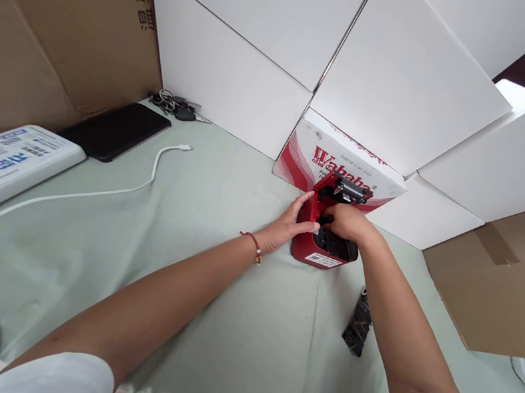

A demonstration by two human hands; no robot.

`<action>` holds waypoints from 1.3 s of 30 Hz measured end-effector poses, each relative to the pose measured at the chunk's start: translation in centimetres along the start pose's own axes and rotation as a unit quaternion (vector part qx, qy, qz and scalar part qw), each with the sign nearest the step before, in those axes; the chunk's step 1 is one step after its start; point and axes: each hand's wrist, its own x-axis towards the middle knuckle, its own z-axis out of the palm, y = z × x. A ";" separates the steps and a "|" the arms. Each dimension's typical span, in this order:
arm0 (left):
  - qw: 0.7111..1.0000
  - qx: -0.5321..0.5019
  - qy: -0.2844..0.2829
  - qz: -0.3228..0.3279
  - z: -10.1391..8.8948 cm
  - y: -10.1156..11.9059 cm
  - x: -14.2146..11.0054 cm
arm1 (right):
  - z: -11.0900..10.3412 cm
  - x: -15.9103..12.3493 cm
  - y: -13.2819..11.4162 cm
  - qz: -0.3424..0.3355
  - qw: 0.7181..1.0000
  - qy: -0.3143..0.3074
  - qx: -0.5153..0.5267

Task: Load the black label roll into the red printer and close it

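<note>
A small red machine (301, 249) that looks like a label printer stands on the cloth-covered table, its lid (352, 191) raised at the back. White stickers show on its front. My left hand (283, 227) grips the machine's left side, with the thumb over the rim and the fingers along the wall. Inside the open black compartment is my right hand (350, 223), its fingers curled down and mostly hidden, so what they hold cannot be made out. A crumpled black wrapper-like strip (358, 325) lies on the table beside my right forearm.
Directly behind the machine leans a white and red carton (301, 152) against white panels. To the left are a white power bank-like device (9, 162), a black phone-like slab (119, 130), keys (177, 103) and a white cable (154, 167). Cardboard (485, 283) stands at right.
</note>
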 end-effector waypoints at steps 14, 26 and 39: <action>0.999 -0.031 0.001 -0.011 -0.4 -0.2 -0.1 | -1.2 -14.4 6.6 -0.035 0.951 0.102 0.289; 0.998 -0.056 -0.003 -0.016 -0.1 1.0 -0.5 | 10.8 -13.8 10.2 0.133 0.938 0.115 0.300; 0.999 -0.052 -0.001 -0.016 0.0 1.1 -0.4 | 14.1 -16.3 12.4 0.133 0.959 0.087 0.233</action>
